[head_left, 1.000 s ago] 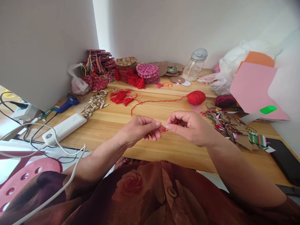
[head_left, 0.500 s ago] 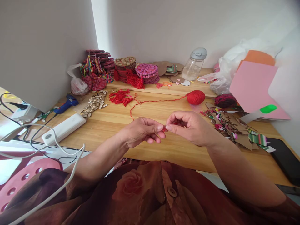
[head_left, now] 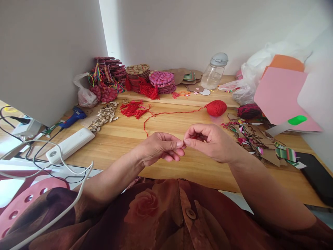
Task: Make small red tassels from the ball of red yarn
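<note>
Soft daylight upper L, edges prob. warped

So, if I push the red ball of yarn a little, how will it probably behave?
The red ball of yarn is rounded but slightly oval, so it may roll unevenly on the flat table. Being wound from thin yarn, it is probably light and soft under the fingers. The loose strand trailing from it might drag along or unwind.
</note>
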A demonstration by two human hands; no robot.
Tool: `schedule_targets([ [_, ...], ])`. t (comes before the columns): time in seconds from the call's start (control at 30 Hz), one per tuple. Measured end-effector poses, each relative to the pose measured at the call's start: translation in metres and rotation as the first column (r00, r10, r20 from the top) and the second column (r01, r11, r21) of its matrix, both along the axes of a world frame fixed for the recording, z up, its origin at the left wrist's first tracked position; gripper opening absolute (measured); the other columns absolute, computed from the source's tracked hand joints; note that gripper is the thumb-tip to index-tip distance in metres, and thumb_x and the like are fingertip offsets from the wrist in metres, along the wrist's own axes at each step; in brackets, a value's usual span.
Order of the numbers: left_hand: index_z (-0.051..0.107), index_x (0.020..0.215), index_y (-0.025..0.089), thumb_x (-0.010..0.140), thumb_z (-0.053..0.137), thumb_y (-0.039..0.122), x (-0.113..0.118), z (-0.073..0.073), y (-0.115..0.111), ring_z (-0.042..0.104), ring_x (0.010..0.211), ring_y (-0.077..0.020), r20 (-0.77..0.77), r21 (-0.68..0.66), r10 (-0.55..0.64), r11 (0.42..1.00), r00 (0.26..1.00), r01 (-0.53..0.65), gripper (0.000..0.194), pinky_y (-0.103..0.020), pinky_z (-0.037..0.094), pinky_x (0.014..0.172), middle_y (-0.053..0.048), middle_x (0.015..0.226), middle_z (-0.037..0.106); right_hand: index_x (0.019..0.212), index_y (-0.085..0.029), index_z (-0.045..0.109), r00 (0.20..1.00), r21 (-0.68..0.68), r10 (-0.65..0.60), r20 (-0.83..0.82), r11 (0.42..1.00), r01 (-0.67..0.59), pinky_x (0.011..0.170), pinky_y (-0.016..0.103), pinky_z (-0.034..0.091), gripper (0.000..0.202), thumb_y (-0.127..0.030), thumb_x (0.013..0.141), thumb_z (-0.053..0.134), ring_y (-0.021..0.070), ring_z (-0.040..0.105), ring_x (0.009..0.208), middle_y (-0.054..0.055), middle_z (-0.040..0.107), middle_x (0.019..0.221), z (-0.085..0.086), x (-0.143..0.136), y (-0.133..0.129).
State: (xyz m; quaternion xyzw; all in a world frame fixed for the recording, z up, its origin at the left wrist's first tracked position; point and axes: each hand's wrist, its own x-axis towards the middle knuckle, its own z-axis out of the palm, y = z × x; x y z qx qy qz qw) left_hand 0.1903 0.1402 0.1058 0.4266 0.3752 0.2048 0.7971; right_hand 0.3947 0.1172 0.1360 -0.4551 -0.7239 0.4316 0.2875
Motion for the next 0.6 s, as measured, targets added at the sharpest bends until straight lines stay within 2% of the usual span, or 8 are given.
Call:
schedule_targets([
  [0.1,0.072,0.082,0.012,0.073,0.077,0.044,-0.0003,-0.0011,0.0005,0.067,0.057,-0.0111,0.011,-0.017,0.026,1.000,1.000,-0.026,0.034,-0.015,0.048,0.045,-0.006,0.073,0.071,0.081,-0.020,0.063,1.000,0.006,0.002,0.005,1.000,-0.002,0.057,0.026,0.040,0.016,-0.034,0.086,0.060,0.0120,0.051,0.063,0.000,0.061,0.072,-0.0005,0.0008,0.0003],
  [0.33,0.073,0.078,0.012,0.066,0.083,0.032,0.0006,-0.0031,0.0007,0.066,0.056,-0.0097,0.022,-0.019,0.060,0.998,0.998,-0.060,0.026,-0.013,0.049,0.045,-0.003,0.070,0.069,0.082,-0.020,0.064,1.000,0.004,0.008,-0.005,1.000,-0.008,0.057,0.026,0.040,0.013,-0.031,0.087,0.059,0.0120,0.052,0.064,0.001,0.064,0.075,-0.0014,0.0015,0.0004],
  [0.6,0.073,0.078,0.012,0.065,0.084,0.029,0.0024,-0.0056,0.0005,0.066,0.056,-0.0094,0.034,-0.016,0.071,0.997,0.997,-0.071,0.024,-0.013,0.049,0.046,-0.003,0.069,0.069,0.081,-0.019,0.063,1.000,0.023,-0.027,-0.004,0.999,0.027,0.055,0.025,0.038,0.014,-0.032,0.086,0.060,0.0120,0.050,0.064,0.001,0.060,0.072,-0.0027,-0.0006,0.0014],
])
